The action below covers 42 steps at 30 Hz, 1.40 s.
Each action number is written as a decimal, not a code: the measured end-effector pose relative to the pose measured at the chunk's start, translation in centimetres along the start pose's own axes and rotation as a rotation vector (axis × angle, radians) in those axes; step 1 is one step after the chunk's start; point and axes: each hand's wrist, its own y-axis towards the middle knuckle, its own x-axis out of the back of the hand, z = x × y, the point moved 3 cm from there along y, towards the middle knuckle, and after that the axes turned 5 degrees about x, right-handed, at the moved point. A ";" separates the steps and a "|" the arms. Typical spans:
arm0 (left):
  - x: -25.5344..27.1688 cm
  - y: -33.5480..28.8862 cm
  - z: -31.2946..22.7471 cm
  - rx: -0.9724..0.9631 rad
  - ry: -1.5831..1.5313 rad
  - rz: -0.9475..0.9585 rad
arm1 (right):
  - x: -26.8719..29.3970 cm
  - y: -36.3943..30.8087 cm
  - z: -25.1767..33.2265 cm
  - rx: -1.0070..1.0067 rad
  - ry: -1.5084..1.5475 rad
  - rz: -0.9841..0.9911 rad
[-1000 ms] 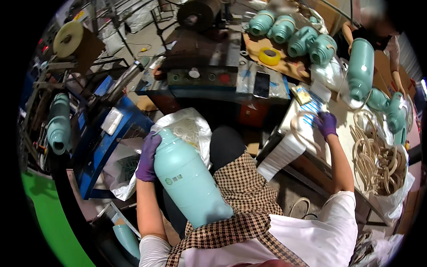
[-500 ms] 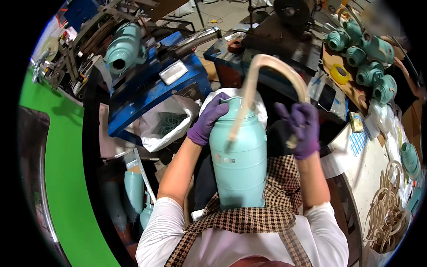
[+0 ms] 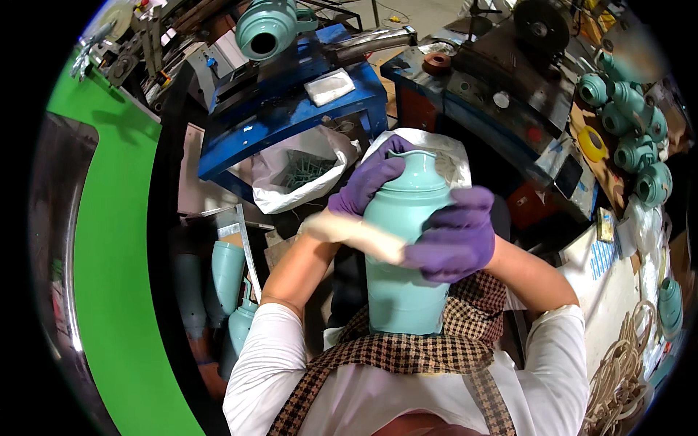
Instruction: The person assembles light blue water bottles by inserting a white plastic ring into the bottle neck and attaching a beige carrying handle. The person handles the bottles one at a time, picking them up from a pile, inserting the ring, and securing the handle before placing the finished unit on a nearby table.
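Observation:
A pale teal thermos flask (image 3: 407, 298) with an open, lipped neck leans upright against my checked apron (image 3: 407, 352). My left hand (image 3: 369, 180), in a purple glove, is closed on the flask's neck and shoulder from the left. My right hand (image 3: 456, 236), also gloved in purple, is in front of the flask's right side with its fingers wrapped round one end of a beige curved handle (image 3: 356, 236). That handle is smeared by motion and crosses the flask's front toward my left wrist. Whether it touches the flask, I cannot tell.
A blue metal bench (image 3: 291, 123) stands ahead with another teal flask (image 3: 265, 33) on it. Below it sits a white sack (image 3: 273, 196) of small teal pieces. Several teal flask tops (image 3: 653, 183) lie at the right, above a bundle of beige handles (image 3: 618, 363). A dark machine is ahead right.
My right hand has swung the beige handle down and left, from arching above the flask to lying across its front. My left hand stays on the neck. The view has shifted.

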 end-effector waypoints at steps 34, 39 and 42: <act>-2.0 -2.5 -2.6 -0.653 1.050 0.332 | -4.8 -10.6 -9.6 -1.286 1.286 -0.419; -4.9 -3.2 -2.0 -0.856 1.146 0.559 | -3.0 -5.0 -6.9 -1.030 1.138 -0.070; -5.7 -5.0 0.2 -1.003 1.142 0.875 | -0.8 -7.8 -7.8 -1.142 1.072 -0.172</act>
